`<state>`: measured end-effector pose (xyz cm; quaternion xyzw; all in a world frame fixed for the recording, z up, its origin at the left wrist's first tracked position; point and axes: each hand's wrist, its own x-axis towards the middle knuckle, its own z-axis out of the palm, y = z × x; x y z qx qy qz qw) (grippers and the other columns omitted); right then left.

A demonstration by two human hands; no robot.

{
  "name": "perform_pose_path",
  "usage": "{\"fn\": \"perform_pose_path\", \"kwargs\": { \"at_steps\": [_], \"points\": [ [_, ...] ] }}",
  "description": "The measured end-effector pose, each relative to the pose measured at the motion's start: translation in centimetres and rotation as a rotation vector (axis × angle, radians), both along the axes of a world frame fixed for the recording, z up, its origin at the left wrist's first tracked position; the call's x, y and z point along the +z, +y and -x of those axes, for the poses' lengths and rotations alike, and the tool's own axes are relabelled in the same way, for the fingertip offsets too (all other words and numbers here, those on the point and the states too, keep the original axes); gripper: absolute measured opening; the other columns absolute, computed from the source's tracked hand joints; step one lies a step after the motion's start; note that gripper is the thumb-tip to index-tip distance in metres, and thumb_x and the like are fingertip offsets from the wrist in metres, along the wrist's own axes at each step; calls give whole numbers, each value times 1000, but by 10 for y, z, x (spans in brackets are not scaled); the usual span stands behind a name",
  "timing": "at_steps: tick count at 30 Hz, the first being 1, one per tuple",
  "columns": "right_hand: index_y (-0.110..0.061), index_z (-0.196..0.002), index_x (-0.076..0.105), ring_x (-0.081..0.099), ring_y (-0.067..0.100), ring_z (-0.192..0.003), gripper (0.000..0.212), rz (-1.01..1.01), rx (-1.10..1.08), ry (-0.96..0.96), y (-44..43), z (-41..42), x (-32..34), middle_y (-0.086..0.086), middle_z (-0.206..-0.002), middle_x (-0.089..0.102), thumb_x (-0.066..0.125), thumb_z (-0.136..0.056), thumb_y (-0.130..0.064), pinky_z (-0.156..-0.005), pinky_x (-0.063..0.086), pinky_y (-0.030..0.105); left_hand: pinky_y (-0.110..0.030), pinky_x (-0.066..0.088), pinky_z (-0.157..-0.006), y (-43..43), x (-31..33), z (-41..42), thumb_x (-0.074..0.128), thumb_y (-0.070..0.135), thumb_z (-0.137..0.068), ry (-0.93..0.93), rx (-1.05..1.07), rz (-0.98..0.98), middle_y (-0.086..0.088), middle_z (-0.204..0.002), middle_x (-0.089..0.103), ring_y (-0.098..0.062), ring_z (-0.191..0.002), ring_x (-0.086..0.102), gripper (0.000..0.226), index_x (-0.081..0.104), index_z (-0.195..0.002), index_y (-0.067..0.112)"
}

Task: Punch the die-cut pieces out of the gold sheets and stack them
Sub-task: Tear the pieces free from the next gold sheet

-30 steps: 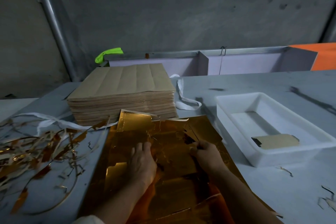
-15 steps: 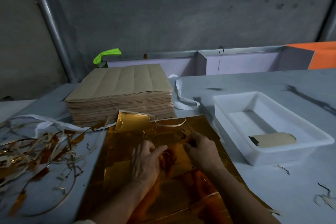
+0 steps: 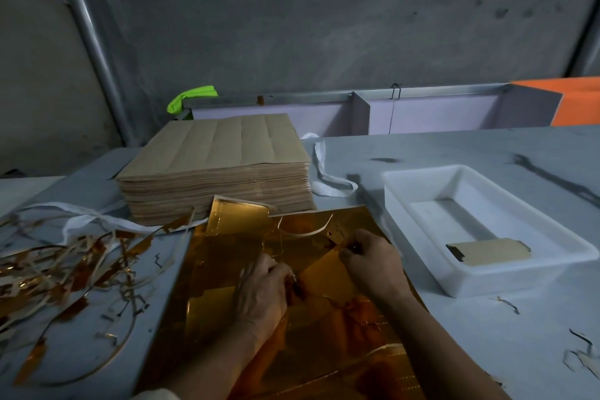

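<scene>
While my left hand (image 3: 263, 292) and right hand (image 3: 373, 256) both pinch the sheet (image 3: 220, 273) | judged thin, floppy, tear-prone | grip close beside perforations.

We see a grey surface (image 3: 454, 153). On it lie a gold sheet (image 3: 227, 256) at the near edge, a brown paper stack (image 3: 220, 153) farther back, a white tray (image 3: 503, 276) toward the right edge and scraps (image 3: 65, 269) by the left edge.

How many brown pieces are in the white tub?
1: a single tan piece lies flat in the white tub, toward its near end. More could be stacked underneath it, hidden.
</scene>
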<state>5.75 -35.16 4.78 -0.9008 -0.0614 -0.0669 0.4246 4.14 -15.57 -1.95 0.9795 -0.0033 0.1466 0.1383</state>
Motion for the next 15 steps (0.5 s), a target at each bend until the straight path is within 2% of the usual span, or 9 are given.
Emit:
{"fn": "perform_pose_path", "kwargs": {
  "at_steps": [4,8,10,12,15],
  "points": [
    [-31,-90,56,58,5,-70,13,11,33,-61,4,1,2,-12,-83,59,59,-97,-21,-56,42,13,-12,34,-69,4,-2,2,37,22,-102,-110,-71,74,10,-118,42,-5,-96,42,40,52,-136,36],
    [-34,-98,60,57,-5,-77,12,46,125,-131,7,5,4,-22,-84,56,60,-97,-22,-59,41,10,-15,36,-66,3,5,6,25,45,-92,-188,-134,146,3,-108,47,-8,-86,48,57,64,-126,23],
    [-32,-106,63,57,-5,-84,14,55,182,-145,9,7,6,-23,-90,57,59,-97,-21,-68,45,12,-19,39,-70,3,3,5,34,45,-93,-167,-144,134,4,-107,46,-9,-90,48,47,67,-116,21],
    [-32,-108,64,60,0,-91,17,77,223,-156,10,9,7,-20,-98,61,59,-97,-20,-79,51,18,-21,43,-76,5,0,4,49,32,-95,-146,-130,110,5,-107,44,-11,-94,48,24,66,-107,20],
    [-33,-108,64,61,1,-96,18,71,228,-145,9,10,7,-19,-100,60,59,-97,-19,-84,53,22,-16,37,-78,4,0,3,47,24,-97,-131,-99,112,8,-104,41,-10,-97,47,15,62,-100,21]
  ]
}}
